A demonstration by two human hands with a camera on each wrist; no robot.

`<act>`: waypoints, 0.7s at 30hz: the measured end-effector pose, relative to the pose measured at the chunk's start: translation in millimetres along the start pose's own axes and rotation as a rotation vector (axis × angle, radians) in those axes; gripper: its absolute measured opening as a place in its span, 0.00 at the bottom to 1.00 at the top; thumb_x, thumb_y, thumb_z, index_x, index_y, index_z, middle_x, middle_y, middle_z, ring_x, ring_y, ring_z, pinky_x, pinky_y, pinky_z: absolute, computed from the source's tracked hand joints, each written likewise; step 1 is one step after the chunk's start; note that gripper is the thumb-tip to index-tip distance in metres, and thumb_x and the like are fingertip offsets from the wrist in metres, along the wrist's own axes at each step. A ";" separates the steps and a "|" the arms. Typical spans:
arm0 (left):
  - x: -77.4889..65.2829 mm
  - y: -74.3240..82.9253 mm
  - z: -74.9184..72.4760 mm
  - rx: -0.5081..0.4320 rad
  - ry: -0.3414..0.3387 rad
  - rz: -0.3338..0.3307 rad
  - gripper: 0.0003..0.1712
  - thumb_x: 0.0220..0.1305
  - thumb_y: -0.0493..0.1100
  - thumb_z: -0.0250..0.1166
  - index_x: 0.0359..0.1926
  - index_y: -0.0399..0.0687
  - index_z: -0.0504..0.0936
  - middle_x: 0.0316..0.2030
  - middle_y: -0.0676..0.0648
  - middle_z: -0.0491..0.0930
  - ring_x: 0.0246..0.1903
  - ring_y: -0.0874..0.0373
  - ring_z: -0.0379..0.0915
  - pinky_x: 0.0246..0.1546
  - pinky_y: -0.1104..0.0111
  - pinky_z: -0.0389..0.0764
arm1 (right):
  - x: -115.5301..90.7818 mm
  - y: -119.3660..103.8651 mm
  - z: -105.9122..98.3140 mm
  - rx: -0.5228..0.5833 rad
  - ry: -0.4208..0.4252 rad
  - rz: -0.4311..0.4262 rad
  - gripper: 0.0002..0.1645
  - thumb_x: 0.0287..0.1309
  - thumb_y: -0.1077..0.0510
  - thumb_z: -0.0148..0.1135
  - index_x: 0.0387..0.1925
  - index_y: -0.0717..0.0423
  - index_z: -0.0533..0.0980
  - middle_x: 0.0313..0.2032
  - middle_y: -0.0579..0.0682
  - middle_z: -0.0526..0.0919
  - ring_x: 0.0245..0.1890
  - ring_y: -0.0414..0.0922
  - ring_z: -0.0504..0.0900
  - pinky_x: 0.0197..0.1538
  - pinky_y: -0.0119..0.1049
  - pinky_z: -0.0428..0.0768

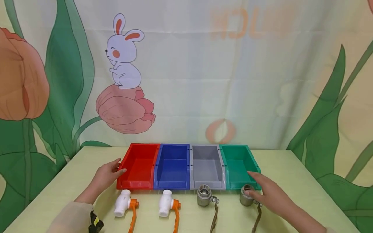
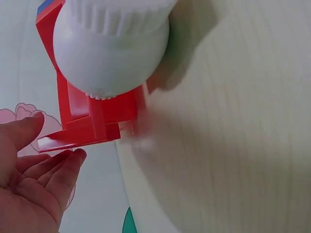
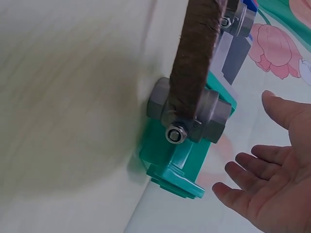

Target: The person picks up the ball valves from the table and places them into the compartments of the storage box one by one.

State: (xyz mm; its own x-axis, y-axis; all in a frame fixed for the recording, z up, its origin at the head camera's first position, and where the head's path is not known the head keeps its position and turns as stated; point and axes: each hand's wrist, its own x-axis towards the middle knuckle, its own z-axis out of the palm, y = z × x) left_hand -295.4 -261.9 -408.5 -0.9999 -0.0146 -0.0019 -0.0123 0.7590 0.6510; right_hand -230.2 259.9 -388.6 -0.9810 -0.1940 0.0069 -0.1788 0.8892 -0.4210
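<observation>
At the left end of a row of bins, my left hand point(image 1: 105, 176) is at the outer wall of the red bin point(image 1: 135, 185). Its thumb and relaxed fingers lie on either side of that wall in the left wrist view; firm contact cannot be told. My right hand point(image 1: 274, 194) hovers by the green bin point(image 1: 234, 185), fingers spread and holding nothing. In the head view it partly covers a metal ball valve point(image 1: 246, 198) with a brown-wrapped lever. Another metal ball valve point(image 1: 203, 198) stands before the grey bin point(image 1: 207, 185).
A blue bin point(image 1: 172, 185) sits between the red and grey ones. Two white plastic ball valves with orange handles, a left one point(image 1: 122, 204) and a right one point(image 1: 165, 204), lie before the red and blue bins. A printed curtain point(image 1: 180, 81) hangs behind the table point(image 1: 279, 165).
</observation>
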 end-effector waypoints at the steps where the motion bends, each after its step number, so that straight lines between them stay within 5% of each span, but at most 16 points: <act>1: 0.4 -0.6 0.9 -0.005 -0.003 -0.005 0.40 0.75 0.41 0.60 0.77 0.28 0.52 0.69 0.24 0.68 0.65 0.28 0.71 0.59 0.50 0.83 | -0.4 0.6 0.9 0.000 -0.001 0.002 0.48 0.63 0.42 0.68 0.75 0.62 0.63 0.72 0.68 0.69 0.72 0.70 0.67 0.66 0.65 0.78; 9: 0.9 -1.3 5.4 -0.038 0.001 -0.021 0.36 0.75 0.40 0.59 0.75 0.28 0.57 0.69 0.25 0.68 0.64 0.28 0.72 0.61 0.48 0.81 | -5.4 9.0 9.0 -0.005 0.030 -0.050 0.45 0.62 0.48 0.71 0.72 0.67 0.66 0.69 0.69 0.72 0.69 0.68 0.72 0.67 0.64 0.77; 17: 3.7 -3.5 5.5 -0.049 0.009 -0.028 0.34 0.75 0.39 0.58 0.74 0.26 0.60 0.67 0.24 0.69 0.63 0.28 0.72 0.62 0.47 0.81 | -8.3 16.8 14.8 -0.012 0.023 -0.016 0.41 0.62 0.52 0.71 0.69 0.70 0.68 0.67 0.70 0.74 0.67 0.68 0.74 0.65 0.62 0.79; 21: 5.0 -4.6 5.5 -0.049 0.013 -0.039 0.33 0.75 0.39 0.59 0.73 0.27 0.60 0.67 0.23 0.69 0.62 0.29 0.73 0.61 0.48 0.82 | -8.3 20.8 14.4 0.009 -0.002 0.040 0.40 0.63 0.52 0.70 0.68 0.72 0.69 0.64 0.71 0.77 0.58 0.66 0.82 0.56 0.56 0.86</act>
State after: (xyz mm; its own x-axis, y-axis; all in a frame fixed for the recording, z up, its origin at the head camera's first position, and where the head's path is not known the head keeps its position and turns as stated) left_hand -300.5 -261.9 -415.7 -0.9985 -0.0519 -0.0184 -0.0503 0.7247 0.6872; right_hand -224.7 274.0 -410.4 -0.9871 -0.1596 -0.0120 -0.1391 0.8924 -0.4292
